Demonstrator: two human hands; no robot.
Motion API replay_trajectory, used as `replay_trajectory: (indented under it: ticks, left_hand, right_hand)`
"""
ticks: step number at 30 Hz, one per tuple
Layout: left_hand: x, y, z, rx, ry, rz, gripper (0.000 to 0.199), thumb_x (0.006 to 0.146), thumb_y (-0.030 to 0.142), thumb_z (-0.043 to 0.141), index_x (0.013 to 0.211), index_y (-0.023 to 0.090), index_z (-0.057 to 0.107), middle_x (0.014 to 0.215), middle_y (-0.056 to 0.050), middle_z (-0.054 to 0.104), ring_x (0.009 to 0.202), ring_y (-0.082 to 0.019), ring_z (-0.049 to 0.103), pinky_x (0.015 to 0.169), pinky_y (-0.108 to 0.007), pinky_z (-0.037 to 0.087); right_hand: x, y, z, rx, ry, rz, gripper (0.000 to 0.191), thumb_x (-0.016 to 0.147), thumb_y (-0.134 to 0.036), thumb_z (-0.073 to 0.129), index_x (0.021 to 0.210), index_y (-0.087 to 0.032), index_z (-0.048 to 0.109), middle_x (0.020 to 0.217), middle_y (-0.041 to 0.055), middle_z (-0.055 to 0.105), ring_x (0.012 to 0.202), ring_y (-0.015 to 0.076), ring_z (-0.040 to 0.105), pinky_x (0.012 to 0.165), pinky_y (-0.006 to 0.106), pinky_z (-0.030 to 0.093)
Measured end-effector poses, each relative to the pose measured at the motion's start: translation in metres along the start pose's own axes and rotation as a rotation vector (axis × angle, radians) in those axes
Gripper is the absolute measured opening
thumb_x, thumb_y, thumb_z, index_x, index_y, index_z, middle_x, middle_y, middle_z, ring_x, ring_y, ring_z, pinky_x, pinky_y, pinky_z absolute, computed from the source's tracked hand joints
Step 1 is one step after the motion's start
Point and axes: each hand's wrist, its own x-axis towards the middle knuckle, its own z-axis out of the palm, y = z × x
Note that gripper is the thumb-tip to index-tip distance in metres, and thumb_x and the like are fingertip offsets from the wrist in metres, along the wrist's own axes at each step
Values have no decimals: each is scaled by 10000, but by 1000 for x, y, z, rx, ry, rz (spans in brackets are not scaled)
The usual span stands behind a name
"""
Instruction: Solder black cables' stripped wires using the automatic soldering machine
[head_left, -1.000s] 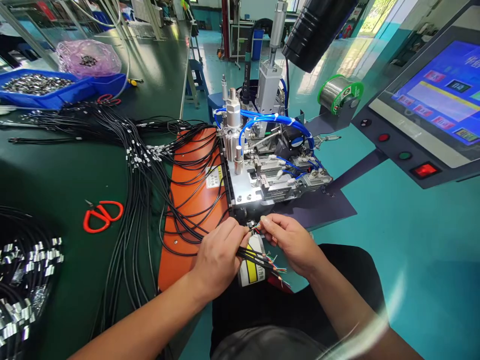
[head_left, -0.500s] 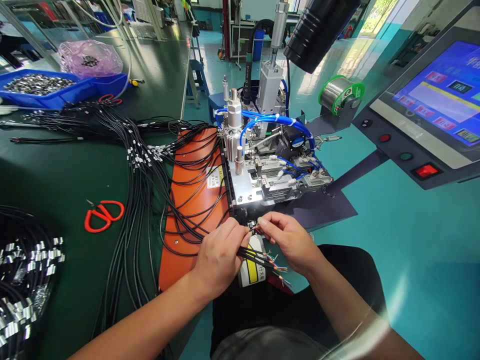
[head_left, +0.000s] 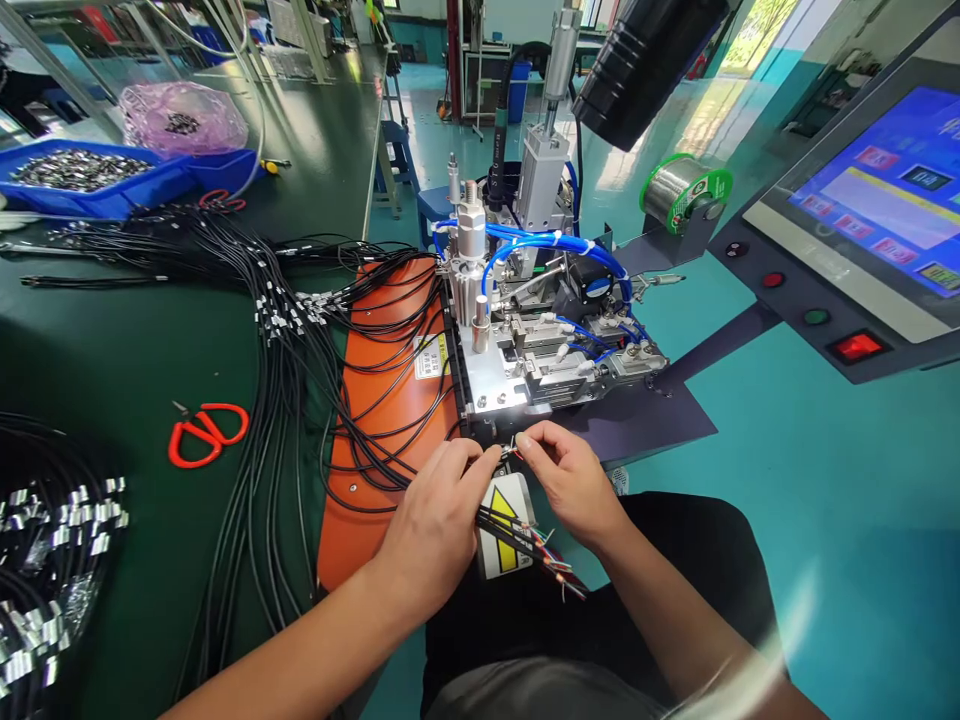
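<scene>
My left hand (head_left: 439, 520) is closed around several black cables (head_left: 514, 528), whose stripped ends fan out to the right in thin coloured wires (head_left: 559, 568). Between its thumb and index finger it pinches one cable end near the front edge of the soldering machine (head_left: 540, 350). My right hand (head_left: 574, 480) pinches the fine coloured wires (head_left: 513, 451) of that cable end between thumb and fingertip. Exactly which wire is between the fingertips is too small to tell. Below the hands hangs a white label with a yellow arrow (head_left: 504, 545).
Black cables (head_left: 277, 440) with silver connectors lie across the green table (head_left: 135, 370) and an orange plate (head_left: 394, 370). Red-handled scissors (head_left: 206, 435) lie left. A blue tray (head_left: 67, 200) holds small metal parts. At right are a solder spool (head_left: 686, 195) and control screen (head_left: 877, 190).
The bundle of loose cable ends has swung slightly downward, showing more of the arrow label. Both hands stay at nearly the same spot, still pinching the cable end and its wires.
</scene>
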Motion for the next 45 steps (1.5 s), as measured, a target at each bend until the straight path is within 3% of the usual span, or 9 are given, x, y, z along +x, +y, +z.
replay_trajectory:
  ticks: [11, 18, 36, 45]
  left_hand:
    - [0, -5, 0, -22, 51, 18, 462, 779, -69, 442, 1169, 127, 593, 1019, -91, 601, 914, -204, 547, 786, -324, 519]
    - [-1, -9, 1, -14, 29, 0, 489, 750, -46, 466, 1186, 138, 589, 1029, -92, 602, 918, -212, 552, 779, -333, 514]
    - [0, -12, 2, 49, -67, -17, 325, 874, 56, 485, 1161, 149, 605, 989, -86, 598, 890, -220, 532, 755, -364, 504]
    - [2, -12, 1, 55, -83, -11, 319, 855, 37, 485, 1124, 155, 609, 973, -82, 595, 884, -218, 526, 755, -354, 499]
  right_hand:
    - [1, 7, 10, -143, 100, -60, 242, 938, -378, 497, 816, -201, 607, 800, -2, 580, 737, 156, 556, 692, 273, 422]
    - [2, 10, 12, -168, 115, -73, 229, 942, -362, 494, 810, -208, 599, 808, -10, 580, 734, 148, 552, 686, 263, 418]
    - [-2, 10, 13, -171, 131, -72, 220, 951, -349, 490, 831, -204, 604, 800, -7, 579, 705, 140, 548, 656, 255, 418]
    - [-2, 11, 14, -206, 153, -129, 216, 954, -335, 478, 827, -208, 599, 821, 6, 579, 740, 153, 553, 670, 261, 414]
